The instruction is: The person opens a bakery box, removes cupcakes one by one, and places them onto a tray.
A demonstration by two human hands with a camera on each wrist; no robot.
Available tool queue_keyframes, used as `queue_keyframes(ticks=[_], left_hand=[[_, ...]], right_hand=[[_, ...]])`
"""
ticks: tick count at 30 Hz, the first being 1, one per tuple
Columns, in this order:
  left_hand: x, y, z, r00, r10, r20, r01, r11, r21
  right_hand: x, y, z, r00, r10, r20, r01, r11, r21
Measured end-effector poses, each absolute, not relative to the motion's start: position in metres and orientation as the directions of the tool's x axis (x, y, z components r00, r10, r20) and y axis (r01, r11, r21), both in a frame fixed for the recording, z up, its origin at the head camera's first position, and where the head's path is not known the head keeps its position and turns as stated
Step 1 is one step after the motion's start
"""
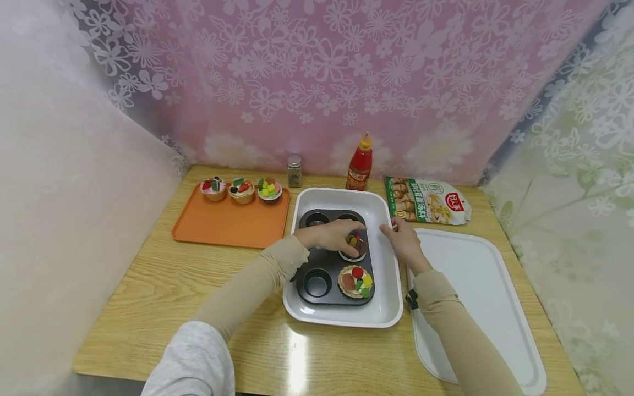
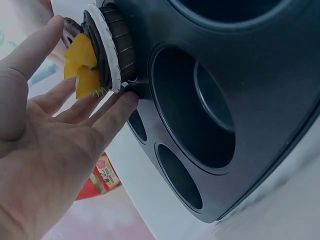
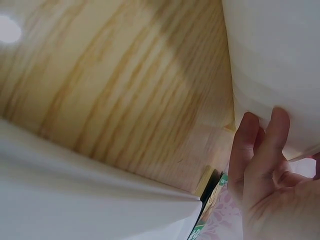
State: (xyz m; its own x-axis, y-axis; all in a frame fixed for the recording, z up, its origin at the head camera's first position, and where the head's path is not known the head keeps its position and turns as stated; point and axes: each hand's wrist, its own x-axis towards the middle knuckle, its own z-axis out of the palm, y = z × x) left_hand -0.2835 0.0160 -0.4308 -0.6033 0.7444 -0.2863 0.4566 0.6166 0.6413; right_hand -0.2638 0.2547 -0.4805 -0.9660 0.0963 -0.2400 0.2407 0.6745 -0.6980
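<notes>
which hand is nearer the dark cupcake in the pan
Left. The left hand is right at the cupcake, thumb and fingers spread around it; the right hand is off to its right, at the rim of the dish.

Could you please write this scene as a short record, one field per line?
Left hand: around the chocolate cupcake, contact unclear
Right hand: at the right rim of the white dish
Muffin pan: inside that dish, fruit tart at its near right corner
Orange tray: three cupcakes along its far edge
Far side: small jar, red bottle, food packet
</notes>
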Motion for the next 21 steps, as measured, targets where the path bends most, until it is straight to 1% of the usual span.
queue_keyframes(ticks=[4,11,14,21], left_hand=[[-0.280,0.018,-0.430,-0.601,0.746,-0.287,0.488,0.627,0.608],[-0.277,0.021,-0.435,-0.577,0.766,-0.283,0.566,0.625,0.538],[-0.275,0.021,-0.438,-0.575,0.764,-0.294,0.580,0.634,0.512],[-0.271,0.019,-0.436,-0.581,0.754,-0.308,0.579,0.648,0.495]], right_hand=[[-0.264,0.254,-0.481,-0.968,0.096,-0.233,0.234,0.688,-0.687],[-0.264,0.254,-0.481,-0.969,0.103,-0.226,0.232,0.700,-0.675],[-0.264,0.254,-0.481,-0.969,0.101,-0.225,0.230,0.696,-0.681],[-0.262,0.253,-0.478,-0.967,0.099,-0.236,0.238,0.686,-0.688]])
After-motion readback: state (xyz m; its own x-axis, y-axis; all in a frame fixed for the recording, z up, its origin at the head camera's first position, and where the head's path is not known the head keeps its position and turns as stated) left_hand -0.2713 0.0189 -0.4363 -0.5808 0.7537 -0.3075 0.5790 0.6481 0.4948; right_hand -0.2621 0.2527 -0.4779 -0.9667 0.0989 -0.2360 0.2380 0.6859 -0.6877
